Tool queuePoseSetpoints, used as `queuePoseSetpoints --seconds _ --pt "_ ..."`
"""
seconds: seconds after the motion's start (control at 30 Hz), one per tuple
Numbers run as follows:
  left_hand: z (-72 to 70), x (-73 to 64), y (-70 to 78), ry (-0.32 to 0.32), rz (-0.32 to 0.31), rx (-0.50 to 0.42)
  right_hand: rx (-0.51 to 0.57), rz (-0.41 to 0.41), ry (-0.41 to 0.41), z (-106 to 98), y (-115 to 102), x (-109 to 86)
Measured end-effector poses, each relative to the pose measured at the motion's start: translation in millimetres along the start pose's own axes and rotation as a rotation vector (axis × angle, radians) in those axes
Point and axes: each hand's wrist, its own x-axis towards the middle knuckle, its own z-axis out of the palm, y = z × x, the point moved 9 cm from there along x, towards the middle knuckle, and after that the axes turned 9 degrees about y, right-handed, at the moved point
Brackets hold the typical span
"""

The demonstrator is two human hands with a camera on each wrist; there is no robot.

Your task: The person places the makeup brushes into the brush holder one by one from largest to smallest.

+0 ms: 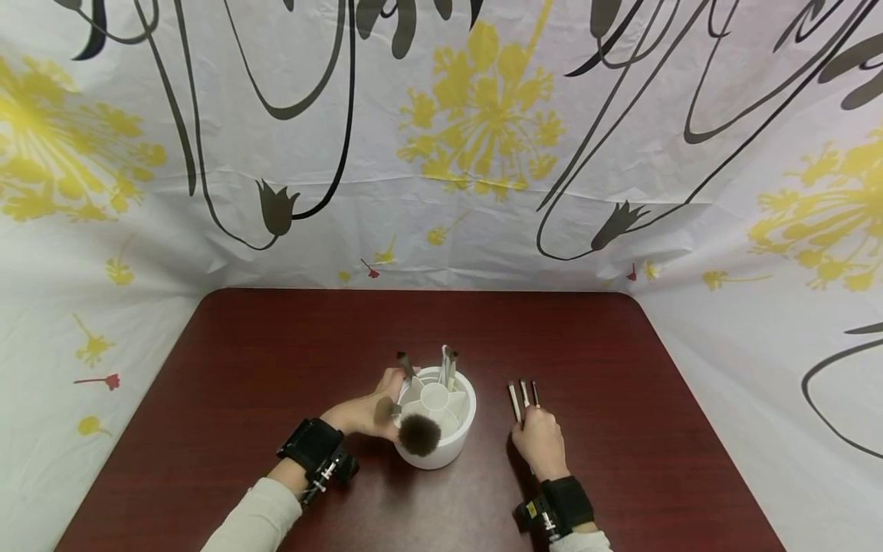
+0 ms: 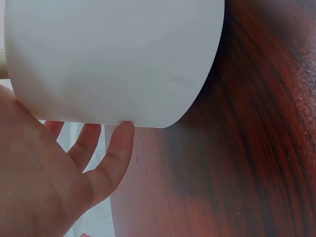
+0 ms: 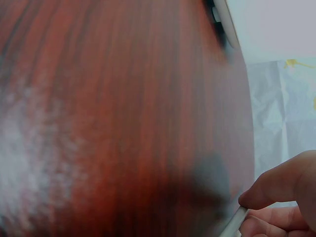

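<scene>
A white round brush holder (image 1: 436,458), divided inside into compartments, stands on the table. My left hand (image 1: 369,412) grips its left side, with fingertips against the white wall (image 2: 113,64) in the left wrist view. A big dark fluffy brush (image 1: 419,435) overlaps the front rim. Beside it is a smaller brownish brush head (image 1: 386,411). Several slim brushes (image 1: 448,369) stand at the holder's back, and a dark-tipped one (image 1: 405,363) leans at back left. To the right, my right hand (image 1: 539,443) holds three thin brushes (image 1: 524,393), tips pointing away; a pale handle (image 3: 235,222) shows between its fingers.
The dark red wooden table (image 1: 310,330) has rounded far corners. A white cloth (image 1: 441,230) with yellow and grey flower prints hangs behind and on both sides. Each wrist carries a black strapped camera, such as the left one (image 1: 313,448).
</scene>
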Motion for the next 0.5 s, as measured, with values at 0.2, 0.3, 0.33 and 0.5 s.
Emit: queuePoseSetpoints --seconds 0.2,0.3,0.33,0.5 --pt "0.7 0.3 -2.4 0.007 -0.029 -0.030 0.022 -0.010 0.038 -6 -3 0.3" --pt "1.2 0.0 -2.4 0.007 -0.039 -0.034 0.046 -0.012 0.050 -10 -6 1.1" --pt "1.1 0.0 -2.0 0.008 -0.039 -0.034 0.053 -0.014 0.060 -12 -7 1.4" --pt "0.6 -0.6 -0.7 0.018 -0.033 -0.034 0.085 -0.044 0.104 -21 -15 2.8"
